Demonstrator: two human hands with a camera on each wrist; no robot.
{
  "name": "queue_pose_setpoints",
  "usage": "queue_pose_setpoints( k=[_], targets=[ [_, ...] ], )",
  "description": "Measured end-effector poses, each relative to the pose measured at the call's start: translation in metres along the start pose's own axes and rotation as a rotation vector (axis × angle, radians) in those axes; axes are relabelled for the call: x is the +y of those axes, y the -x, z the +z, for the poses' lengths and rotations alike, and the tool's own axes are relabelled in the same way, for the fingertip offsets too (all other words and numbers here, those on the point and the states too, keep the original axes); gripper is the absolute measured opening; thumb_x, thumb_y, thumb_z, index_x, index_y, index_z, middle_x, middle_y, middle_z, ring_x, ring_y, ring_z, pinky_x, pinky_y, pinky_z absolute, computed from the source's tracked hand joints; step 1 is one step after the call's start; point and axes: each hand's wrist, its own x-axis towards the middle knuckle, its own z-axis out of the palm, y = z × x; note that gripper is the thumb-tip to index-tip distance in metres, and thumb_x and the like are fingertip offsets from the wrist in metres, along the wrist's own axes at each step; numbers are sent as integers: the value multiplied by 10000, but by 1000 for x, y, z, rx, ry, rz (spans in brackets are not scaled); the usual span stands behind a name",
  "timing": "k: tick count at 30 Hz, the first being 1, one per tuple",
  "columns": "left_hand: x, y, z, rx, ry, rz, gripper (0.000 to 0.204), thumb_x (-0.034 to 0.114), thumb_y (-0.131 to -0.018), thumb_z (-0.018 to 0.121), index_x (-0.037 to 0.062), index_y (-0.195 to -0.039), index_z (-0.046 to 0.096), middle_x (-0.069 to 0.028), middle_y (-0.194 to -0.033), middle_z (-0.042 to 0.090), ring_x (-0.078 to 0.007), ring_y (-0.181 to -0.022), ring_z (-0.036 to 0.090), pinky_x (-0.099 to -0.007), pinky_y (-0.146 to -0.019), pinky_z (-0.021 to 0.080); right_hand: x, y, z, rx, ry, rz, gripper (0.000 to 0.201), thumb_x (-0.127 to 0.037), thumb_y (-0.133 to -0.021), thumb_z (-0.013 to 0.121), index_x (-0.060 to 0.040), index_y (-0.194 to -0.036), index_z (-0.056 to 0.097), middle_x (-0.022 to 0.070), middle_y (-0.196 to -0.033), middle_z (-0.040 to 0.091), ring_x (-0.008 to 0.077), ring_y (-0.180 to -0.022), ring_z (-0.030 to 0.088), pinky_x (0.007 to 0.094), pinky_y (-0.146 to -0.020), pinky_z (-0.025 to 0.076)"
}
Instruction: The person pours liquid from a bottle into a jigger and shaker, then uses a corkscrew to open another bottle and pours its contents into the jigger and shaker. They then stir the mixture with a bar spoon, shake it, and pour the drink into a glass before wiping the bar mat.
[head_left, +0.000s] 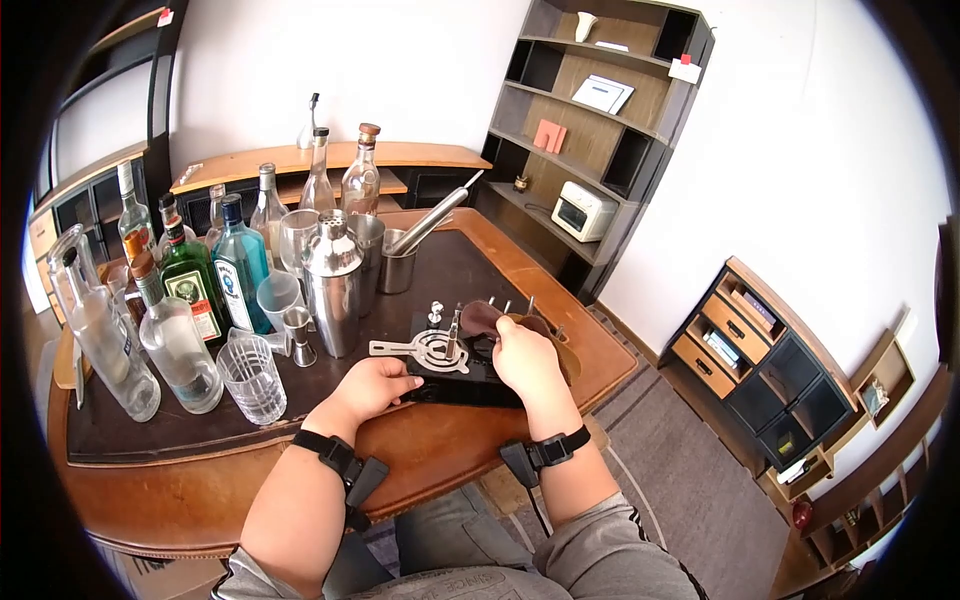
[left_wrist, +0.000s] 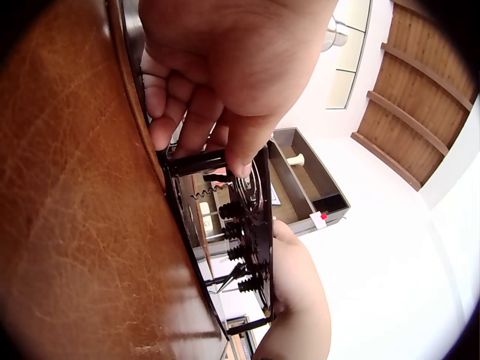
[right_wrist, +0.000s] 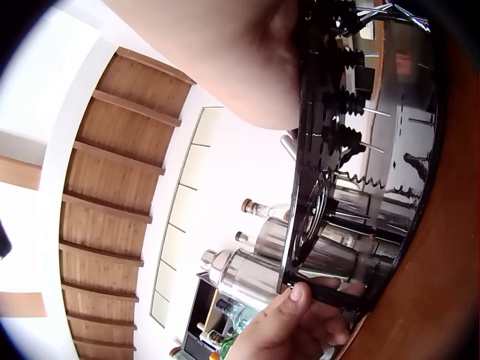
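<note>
My left hand [head_left: 370,385] grips the near left corner of a black bar-tool stand [left_wrist: 196,162], thumb on its top and fingers curled beneath. A flat metal cocktail strainer [head_left: 385,348] lies on the stand, close to that thumb. Over the stand's right part, my right hand [head_left: 527,355] pinches a dark reddish-brown rounded piece [head_left: 482,318]; its full shape is hidden by the fingers. Black ribbed pour spouts [left_wrist: 234,234] and a corkscrew spiral [right_wrist: 361,180] hang through the stand's top. A small metal stopper [head_left: 436,312] stands at its back.
Left of the stand are a steel cocktail shaker [head_left: 332,285], a jigger [head_left: 299,338], a cut-glass tumbler [head_left: 252,378] and several bottles, among them a blue one [head_left: 238,262]. A metal cup [head_left: 397,272] holding long tools stands behind. The table's leather edge [head_left: 430,440] runs nearest my body.
</note>
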Motion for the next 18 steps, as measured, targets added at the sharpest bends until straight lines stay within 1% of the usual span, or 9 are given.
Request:
queue_pose_setpoints(
  k=[3, 9, 15, 18],
  targets=[
    [-6, -4, 0, -9, -14, 5, 314, 226, -860, 740, 23, -671, 591, -16, -598, 549, -98, -566, 517, -289, -567, 450, -4, 7, -6, -7, 31, 40, 166, -128, -857, 539, -19, -971, 590, 203, -856, 689, 368, -813, 679, 484, -753, 533],
    [0, -1, -2, -22, 16, -8, 323, 224, -861, 740, 27, -663, 578, -6, -595, 529, -97, -567, 507, -288, -570, 448, -6, 21, -6, 101, 51, -14, 124, -119, -829, 571, -28, -913, 572, 178, -816, 683, 366, -775, 670, 480, -716, 529],
    [-3, -2, -1, -22, 25, 7, 325, 227, -859, 742, 25, -664, 579, -11, -600, 539, -98, -569, 503, -287, -571, 447, -14, 46, -12, 165, -59, -102, 105, -80, -796, 590, -36, -885, 556, 168, -807, 673, 361, -757, 651, 493, -686, 500],
    [-7, -5, -1, -21, 16, 6, 321, 229, -858, 744, 24, -669, 585, -14, -601, 541, -98, -571, 506, -289, -574, 450, -21, 69, -23, 172, -183, -176, 122, -58, -802, 575, -34, -921, 567, 169, -803, 662, 368, -762, 641, 479, -684, 498]
  ],
)
